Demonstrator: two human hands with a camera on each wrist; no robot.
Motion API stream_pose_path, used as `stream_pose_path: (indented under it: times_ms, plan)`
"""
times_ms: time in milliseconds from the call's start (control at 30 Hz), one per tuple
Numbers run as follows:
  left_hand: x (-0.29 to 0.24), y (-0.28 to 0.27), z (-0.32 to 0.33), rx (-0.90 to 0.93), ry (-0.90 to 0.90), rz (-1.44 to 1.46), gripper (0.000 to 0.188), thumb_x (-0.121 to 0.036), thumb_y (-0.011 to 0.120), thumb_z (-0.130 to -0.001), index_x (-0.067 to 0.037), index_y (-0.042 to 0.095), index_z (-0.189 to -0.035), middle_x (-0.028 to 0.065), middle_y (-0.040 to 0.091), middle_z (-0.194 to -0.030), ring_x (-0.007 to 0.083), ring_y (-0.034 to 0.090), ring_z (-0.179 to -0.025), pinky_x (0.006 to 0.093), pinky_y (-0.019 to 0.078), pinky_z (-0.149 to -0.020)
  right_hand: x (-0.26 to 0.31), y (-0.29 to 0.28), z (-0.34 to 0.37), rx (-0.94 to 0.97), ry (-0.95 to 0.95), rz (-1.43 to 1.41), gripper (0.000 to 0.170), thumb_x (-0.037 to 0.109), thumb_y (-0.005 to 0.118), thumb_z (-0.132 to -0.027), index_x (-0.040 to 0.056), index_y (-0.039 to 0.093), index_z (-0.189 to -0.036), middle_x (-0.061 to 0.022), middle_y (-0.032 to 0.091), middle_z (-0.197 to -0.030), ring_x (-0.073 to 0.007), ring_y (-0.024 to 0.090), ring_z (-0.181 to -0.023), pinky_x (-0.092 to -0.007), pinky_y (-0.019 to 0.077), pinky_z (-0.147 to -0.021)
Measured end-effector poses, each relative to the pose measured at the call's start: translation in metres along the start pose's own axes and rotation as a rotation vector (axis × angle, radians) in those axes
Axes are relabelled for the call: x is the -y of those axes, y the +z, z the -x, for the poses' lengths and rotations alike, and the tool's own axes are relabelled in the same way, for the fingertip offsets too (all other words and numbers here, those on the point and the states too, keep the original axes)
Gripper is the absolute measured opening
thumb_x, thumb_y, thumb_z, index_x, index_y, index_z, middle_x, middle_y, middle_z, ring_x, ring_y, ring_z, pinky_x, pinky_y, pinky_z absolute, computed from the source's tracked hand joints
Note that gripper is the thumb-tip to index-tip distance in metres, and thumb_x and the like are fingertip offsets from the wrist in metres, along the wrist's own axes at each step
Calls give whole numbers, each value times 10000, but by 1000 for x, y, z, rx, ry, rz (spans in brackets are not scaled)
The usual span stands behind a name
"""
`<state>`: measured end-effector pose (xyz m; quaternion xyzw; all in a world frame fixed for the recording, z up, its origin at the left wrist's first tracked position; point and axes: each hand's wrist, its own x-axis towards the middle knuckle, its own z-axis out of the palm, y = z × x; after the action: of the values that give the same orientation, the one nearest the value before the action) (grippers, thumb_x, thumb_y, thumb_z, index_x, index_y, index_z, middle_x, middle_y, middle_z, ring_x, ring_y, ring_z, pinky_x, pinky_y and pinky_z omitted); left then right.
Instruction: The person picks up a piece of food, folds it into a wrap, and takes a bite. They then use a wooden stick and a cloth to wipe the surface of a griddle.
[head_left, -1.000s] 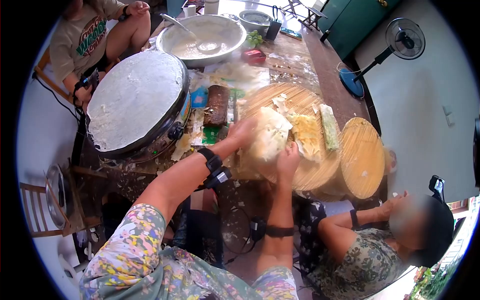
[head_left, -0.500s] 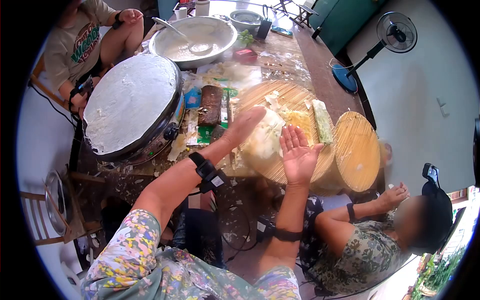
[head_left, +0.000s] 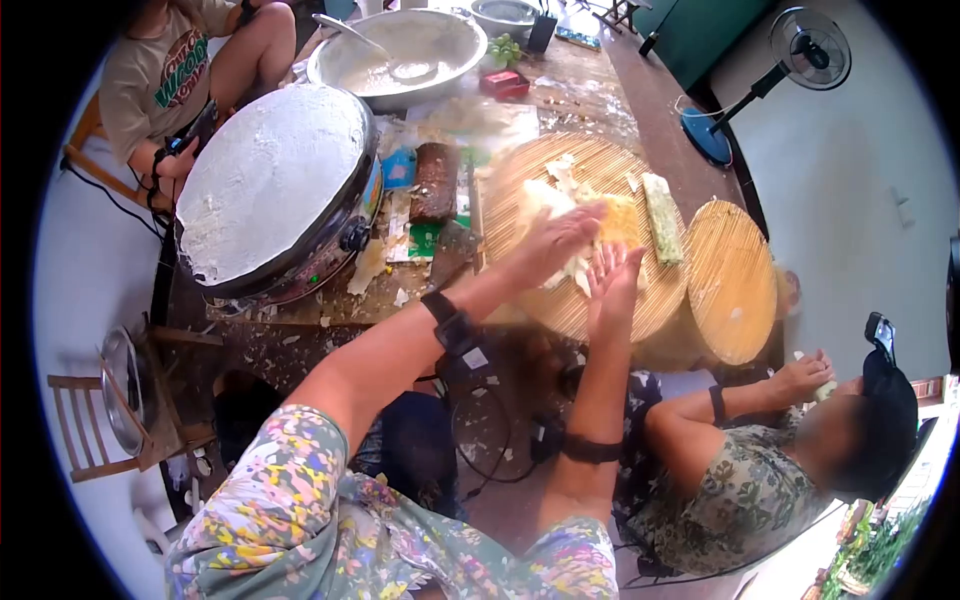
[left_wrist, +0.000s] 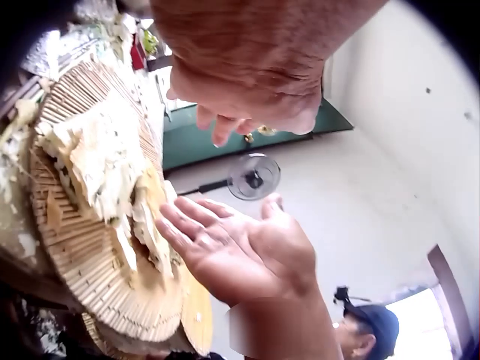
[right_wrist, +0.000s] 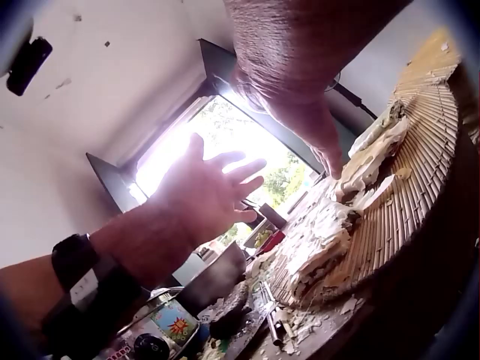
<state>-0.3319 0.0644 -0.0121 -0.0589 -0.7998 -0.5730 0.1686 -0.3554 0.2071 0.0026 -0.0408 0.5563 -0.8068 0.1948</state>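
Both hands are off the food, above a round slatted bamboo board. My left hand reaches over a thin white wrapper sheet, fingers stretched and holding nothing. Just to its right, my right hand is raised with straight fingers; the left wrist view shows its bare palm. The palms are a short way apart. Beside the sheet is a yellowish flat wrapper, partly behind the hands. A pale roll with green filling rests at the board's right side.
A wide round griddle, its top coated white, stands at left. Behind it is a batter bowl with a ladle. A brown block lies left of the board. A second bamboo board and a seated person are at right.
My right hand has let go of the white sheet's edge and turned its palm up, then sideways. My left hand has moved right across the sheet. The head view has shifted slightly.
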Motion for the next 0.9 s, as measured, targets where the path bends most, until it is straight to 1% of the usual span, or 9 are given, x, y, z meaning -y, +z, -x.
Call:
stream_pose_path:
  times_ms: [67, 133, 200, 267, 367, 500, 600, 633, 900]
  plan:
    - [6, -2, 6, 244, -75, -248, 620, -535, 313, -961, -58, 495, -1312, 150, 377, -1439, 342, 252, -1374, 603, 127, -1087, 5, 15, 5, 138, 5, -139, 899, 658, 298, -907, -22, 84, -1457, -209, 207, -1503, -311, 235, -1387, -393, 192, -1119]
    - [34, -9, 0, 42, -62, -482, 632, -579, 299, -945, -121, 485, -1339, 115, 295, -1492, 353, 164, -1402, 711, 10, -1029, -3, 10, 5, 170, -134, 66, 820, 580, 391, -927, -26, 186, -1440, -203, 334, -1444, -278, 351, -1330, -380, 290, -1076]
    - [7, -37, 5, -2, -92, -96, 622, -552, 288, -959, -106, 433, -1368, 115, 278, -1494, 312, 178, -1397, 604, 61, -1077, 7, -9, 13, -19, -180, 497, 652, 413, 482, -954, -43, 314, -1389, -185, 474, -1333, -237, 468, -1229, -354, 382, -1007]
    - [-10, -60, 20, -66, -8, -23, 629, -485, 329, -983, -20, 340, -1407, 167, 365, -1439, 261, 332, -1347, 408, 214, -1122, 17, -8, 29, -205, -144, 406, 484, 166, 540, -939, -58, 387, -1340, -181, 537, -1254, -224, 515, -1165, -341, 406, -989]
    - [-19, -85, 40, 34, -19, -25, 675, -567, 159, -966, -110, 301, -1442, 147, 261, -1499, 290, 159, -1412, 430, 138, -1147, 16, -25, 51, -220, -238, 430, 499, 84, 580, -900, -81, 391, -1332, -140, 617, -1125, -154, 565, -1032, -292, 440, -886]
    - [-66, -112, 76, 102, -101, 351, 771, -570, 222, -962, 45, 249, -1427, 156, 264, -1487, 233, 198, -1395, 346, 105, -1147, 20, -25, 85, -28, -363, 394, 614, -6, 528, -880, -41, 242, -1422, -200, 377, -1420, -263, 349, -1336, -342, 296, -1067]
    - [-87, -126, 99, 183, -139, 351, 795, -635, 181, -931, -52, 184, -1472, 105, 253, -1508, 230, 160, -1409, 406, 54, -1144, 24, -18, 117, 4, -328, 493, 660, 8, 516, -894, -9, 166, -1453, -203, 259, -1485, -282, 234, -1390, -360, 231, -1103]
    - [-99, -131, 111, 91, 37, 100, 691, -550, 166, -974, -52, 291, -1437, 178, 354, -1442, 293, 264, -1377, 388, 168, -1144, 21, -20, 124, -10, -334, 487, 640, 38, 515, -913, 0, 172, -1452, -198, 236, -1495, -287, 238, -1387, -371, 224, -1105]
    - [-144, -179, 186, 55, 19, 284, 911, -741, 174, -858, -54, 242, -1452, 221, 381, -1413, 348, 364, -1321, 463, 207, -1112, 8, -28, 194, -118, -292, 493, 519, 52, 490, -936, -42, 281, -1403, -170, 367, -1427, -251, 356, -1330, -333, 322, -1053]
